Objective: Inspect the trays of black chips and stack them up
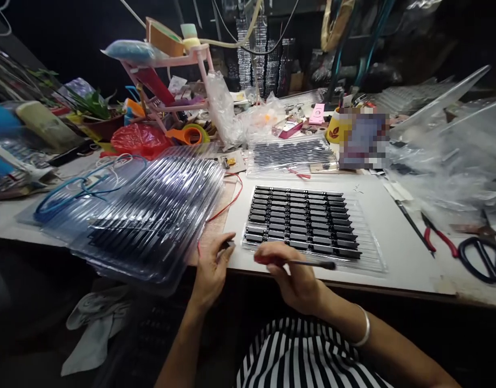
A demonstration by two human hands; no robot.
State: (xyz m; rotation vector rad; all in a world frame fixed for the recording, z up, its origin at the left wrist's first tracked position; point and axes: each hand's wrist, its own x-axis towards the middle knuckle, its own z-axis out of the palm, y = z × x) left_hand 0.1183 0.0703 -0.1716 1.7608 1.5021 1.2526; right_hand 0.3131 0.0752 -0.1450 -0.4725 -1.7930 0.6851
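My left hand [211, 269] is at the table's front edge, its fingertips closed on a small black part [227, 244] that they mostly cover. Just to the right, my right hand [296, 283] grips a thin tool [315, 263] with a red end and a dark shaft; its exact kind is unclear. The tool lies sideways across the fingers, apart from the black part. Beyond my right hand lies a clear plastic tray [371, 250] with rows of black toothed parts [298, 218], several per row.
A stack of clear trays [151, 205] fills the left, with blue cable [84, 186] on it. Another filled tray [292, 152] lies behind. Red-handled pliers [440, 237] and scissors [480, 261] are at right, near plastic bags [454, 167]. A pink rack [171, 108] stands at the back.
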